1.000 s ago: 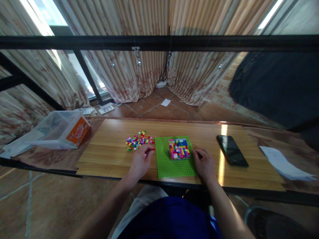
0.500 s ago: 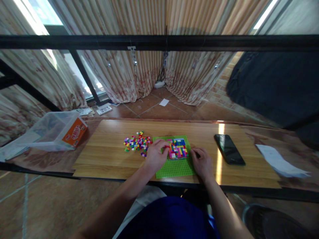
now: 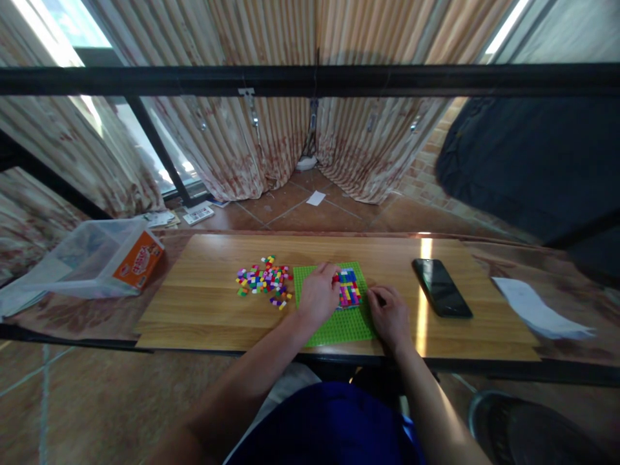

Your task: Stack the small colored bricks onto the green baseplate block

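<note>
A green baseplate (image 3: 339, 329) lies on the wooden table (image 3: 203, 310) in front of me. A block of many-coloured small bricks (image 3: 349, 288) stands on it. My left hand (image 3: 320, 294) rests over the left part of that block, fingers curled and pinched on a small red brick at its top left. My right hand (image 3: 390, 313) lies on the plate's right edge with its fingers bent against the plate. A heap of loose coloured bricks (image 3: 264, 281) is spread on the table just left of the plate.
A black phone (image 3: 440, 287) lies to the right of the plate, a white paper (image 3: 537, 309) further right. A clear plastic tub with an orange label (image 3: 97, 258) sits at the left end. A black bar (image 3: 310, 81) crosses above; curtains hang behind.
My left hand has moved from the loose heap rightward onto the brick block, carrying a small red brick. My right hand has stayed at the plate's right edge.
</note>
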Available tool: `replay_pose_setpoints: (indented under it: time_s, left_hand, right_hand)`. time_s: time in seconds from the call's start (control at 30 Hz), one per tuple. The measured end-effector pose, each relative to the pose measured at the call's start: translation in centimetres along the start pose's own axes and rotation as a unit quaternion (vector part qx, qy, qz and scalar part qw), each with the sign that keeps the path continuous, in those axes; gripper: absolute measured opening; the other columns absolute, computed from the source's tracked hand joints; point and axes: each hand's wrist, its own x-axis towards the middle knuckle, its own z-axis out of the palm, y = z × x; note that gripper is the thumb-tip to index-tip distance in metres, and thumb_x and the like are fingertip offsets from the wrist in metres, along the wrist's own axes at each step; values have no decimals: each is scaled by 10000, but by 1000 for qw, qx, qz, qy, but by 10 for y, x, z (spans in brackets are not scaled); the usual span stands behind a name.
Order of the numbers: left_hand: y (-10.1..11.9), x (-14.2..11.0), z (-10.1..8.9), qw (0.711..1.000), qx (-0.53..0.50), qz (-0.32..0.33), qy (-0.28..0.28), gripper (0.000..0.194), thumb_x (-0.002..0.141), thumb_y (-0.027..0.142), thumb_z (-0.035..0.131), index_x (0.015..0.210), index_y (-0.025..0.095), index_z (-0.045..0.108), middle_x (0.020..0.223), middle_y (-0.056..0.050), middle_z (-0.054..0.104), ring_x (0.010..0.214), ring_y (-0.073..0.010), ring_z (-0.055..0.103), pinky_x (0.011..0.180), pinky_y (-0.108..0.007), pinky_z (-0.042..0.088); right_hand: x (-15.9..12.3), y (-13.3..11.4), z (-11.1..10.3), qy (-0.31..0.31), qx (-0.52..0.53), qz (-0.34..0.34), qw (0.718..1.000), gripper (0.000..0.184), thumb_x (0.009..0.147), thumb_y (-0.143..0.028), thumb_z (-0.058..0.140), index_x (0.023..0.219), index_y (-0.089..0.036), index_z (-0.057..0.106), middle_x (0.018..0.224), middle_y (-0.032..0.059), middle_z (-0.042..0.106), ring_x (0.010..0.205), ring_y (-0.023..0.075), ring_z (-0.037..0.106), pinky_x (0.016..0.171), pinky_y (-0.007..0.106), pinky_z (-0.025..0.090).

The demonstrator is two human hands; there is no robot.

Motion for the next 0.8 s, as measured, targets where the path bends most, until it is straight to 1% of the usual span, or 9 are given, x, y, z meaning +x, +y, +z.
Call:
replay_pose_setpoints:
  time_s: [0.2, 0.4, 0.57, 0.67, 0.8]
  left_hand:
    - [4, 6, -3, 1000, 20, 4, -18, 277, 765, 61, 546, 991, 201, 625, 954, -44, 641, 889, -185, 600, 840, -313, 489]
    - [0, 9, -5, 998, 27, 28, -39, 251, 785, 95, 567, 998, 202, 648, 929, -32, 659, 875, -180, 610, 850, -310, 488]
    - [2, 7, -7, 998, 36, 23, -53, 235, 796, 133, 589, 1013, 206, 644, 921, -28, 656, 853, -175, 609, 830, -304, 493]
    - [4, 4, -8, 998, 38, 23, -52, 216, 810, 147, 581, 1011, 198, 643, 931, -35, 650, 839, -176, 608, 806, -302, 497]
    - [5, -1, -8, 998, 49, 26, -38, 213, 841, 137, 524, 1005, 195, 647, 920, -42, 641, 854, -180, 604, 819, -308, 494]
  right_hand:
    - [0, -1, 0, 3, 0, -12, 1000, 282, 896, -356, 481, 771, -184, 666, 863, 82, 659, 802, 196, 594, 744, 332, 466]
    - [-1, 1, 0, 0, 2, -7, 1000, 299, 899, -381, 475, 777, -187, 667, 866, 84, 659, 801, 198, 592, 740, 332, 466]
    - [-1, 3, 1, -1, 2, -5, 1000, 303, 896, -392, 475, 777, -188, 665, 889, 90, 664, 818, 205, 596, 744, 337, 468]
    - [-1, 3, 1, -3, -1, -3, 1000, 312, 896, -400, 468, 780, -190, 669, 889, 91, 667, 824, 212, 599, 745, 343, 469]
    - [-1, 2, 1, 0, 1, 1, 1000, 312, 892, -405, 471, 782, -192, 670, 886, 90, 667, 818, 210, 599, 749, 346, 470]
